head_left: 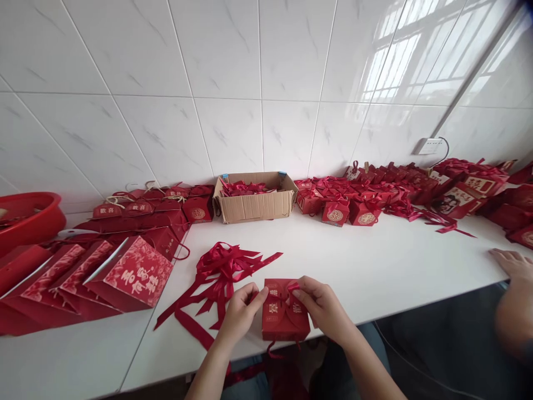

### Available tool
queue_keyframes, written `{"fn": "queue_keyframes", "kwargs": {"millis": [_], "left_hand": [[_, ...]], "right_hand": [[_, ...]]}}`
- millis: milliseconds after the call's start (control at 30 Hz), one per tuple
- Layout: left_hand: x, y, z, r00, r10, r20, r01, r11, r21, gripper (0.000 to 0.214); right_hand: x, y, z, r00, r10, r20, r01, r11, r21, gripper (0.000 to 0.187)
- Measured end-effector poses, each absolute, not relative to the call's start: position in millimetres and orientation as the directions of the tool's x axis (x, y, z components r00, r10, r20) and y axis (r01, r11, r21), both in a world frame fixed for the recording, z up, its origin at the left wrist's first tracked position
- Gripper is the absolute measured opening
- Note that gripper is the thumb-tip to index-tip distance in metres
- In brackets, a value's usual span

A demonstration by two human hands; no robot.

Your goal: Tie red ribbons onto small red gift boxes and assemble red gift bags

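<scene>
A small red gift box [285, 319] sits at the near edge of the white table [375, 266], with a red ribbon across its top. My left hand [240, 311] pinches the ribbon at the box's upper left. On the upper right, my right hand [320, 305] pinches the ribbon's other end. A loose heap of red ribbons [222, 272] lies just left of the box.
Red paper gift bags [125, 275] lie stacked at the left beside a red basin [25, 219]. A cardboard box [254, 200] of ribbons stands at the wall. Several finished red boxes [362, 197] line the back right. Another person's hand [514, 264] rests at the right edge.
</scene>
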State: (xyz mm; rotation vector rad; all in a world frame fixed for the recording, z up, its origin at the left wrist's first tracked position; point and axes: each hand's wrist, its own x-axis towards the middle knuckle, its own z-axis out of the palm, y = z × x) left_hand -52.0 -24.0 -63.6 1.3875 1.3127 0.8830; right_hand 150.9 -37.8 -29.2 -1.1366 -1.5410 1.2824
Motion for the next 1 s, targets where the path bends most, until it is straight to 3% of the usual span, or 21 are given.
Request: {"fn": "queue_keyframes", "kwargs": {"millis": [167,267,333,433,533,600,700,767,833,900,1000], "left_hand": [[-55,-26,-55,0.126,0.991,-0.037,0.266,0.002,0.964,0.040],[-64,-27,-29,0.221,0.973,0.061,0.358,-0.139,0.923,0.024],[-68,-26,-1,0.374,0.918,0.134,0.487,-0.317,0.814,0.013],[-63,-16,41,0.578,0.802,0.151,0.602,-0.544,0.584,0.013],[-45,3,64,0.729,0.661,0.177,0.575,-0.732,0.365,0.018],[-31,18,64,0.763,0.606,0.227,0.533,-0.787,0.312,0.017],[-17,29,50,0.679,0.641,0.358,0.559,-0.768,0.313,0.015],[-16,24,37,0.522,0.718,0.461,0.641,-0.686,0.343,0.009],[-21,12,24,0.320,0.798,0.510,0.690,-0.565,0.452,0.017],[-30,-2,12,0.237,0.880,0.412,0.655,-0.458,0.601,0.025],[-41,-16,-5,0.286,0.939,0.192,0.552,-0.325,0.768,0.030]], "right_hand": [[146,-37,-30,-0.216,0.975,0.052,0.181,0.092,-0.979,0.024],[137,-37,-22,-0.173,0.983,0.056,0.309,0.109,-0.945,0.023],[133,-35,-15,-0.176,0.982,0.068,0.416,0.137,-0.899,0.022],[133,-30,-6,-0.271,0.957,0.106,0.495,0.233,-0.837,0.022],[142,-24,-3,-0.464,0.877,0.121,0.403,0.331,-0.853,0.026],[148,-22,-4,-0.542,0.835,0.095,0.321,0.310,-0.895,0.029],[150,-21,-9,-0.501,0.863,0.059,0.289,0.231,-0.929,0.032],[146,-22,-13,-0.437,0.897,0.062,0.282,0.202,-0.938,0.036],[142,-22,-14,-0.411,0.909,0.073,0.257,0.192,-0.947,0.039],[140,-23,-15,-0.411,0.908,0.083,0.232,0.193,-0.954,0.040],[141,-24,-15,-0.403,0.911,0.086,0.220,0.188,-0.957,0.038]]}}
